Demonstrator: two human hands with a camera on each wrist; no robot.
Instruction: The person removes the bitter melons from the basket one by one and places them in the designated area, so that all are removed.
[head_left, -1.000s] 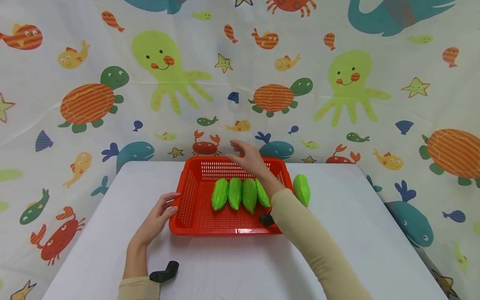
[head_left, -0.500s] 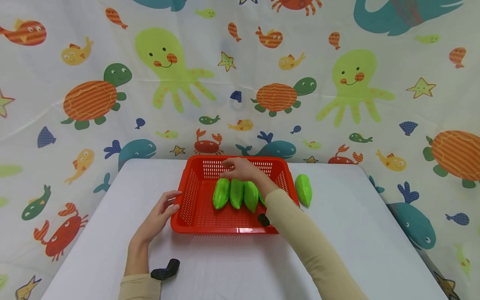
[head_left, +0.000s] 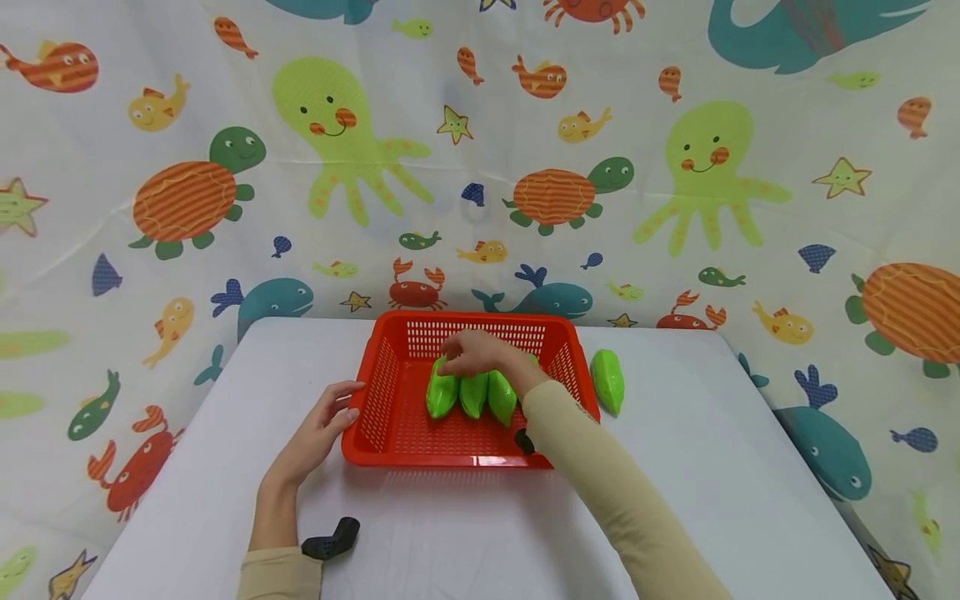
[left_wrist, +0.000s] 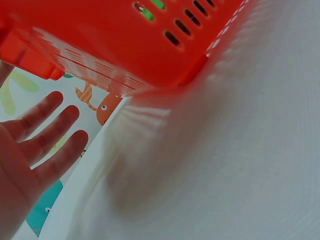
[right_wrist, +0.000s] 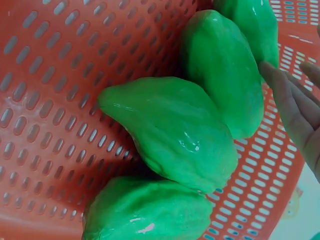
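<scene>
A red plastic basket (head_left: 442, 460) stands on the white table with several glossy green fruits, papaya-like in shape, lying side by side in it. My left hand (head_left: 318, 429) rests at the basket's left wall, its fingertips at the rim; in the left wrist view, several straight, spread fingers of that hand (left_wrist: 37, 145) show below the rim. Over the far end of the leftmost fruit (head_left: 441, 398) reaches my right hand (head_left: 480, 354). In the right wrist view one fingertip touches the side of that fruit (right_wrist: 252, 30), while other fingers stand apart from it. The rightmost fruit is mostly hidden by the right arm.
Another green fruit (head_left: 608, 382) lies on the table (head_left: 690, 467) just right of the basket. A curtain (head_left: 465, 283) printed with sea animals hangs behind the table. Black wrist cameras (head_left: 332, 540) sit at the sleeves.
My right hand has come down from above the basket's back rim, moving left and nearer, onto the leftmost fruit's far end. The left hand stays at the basket's left rim.
</scene>
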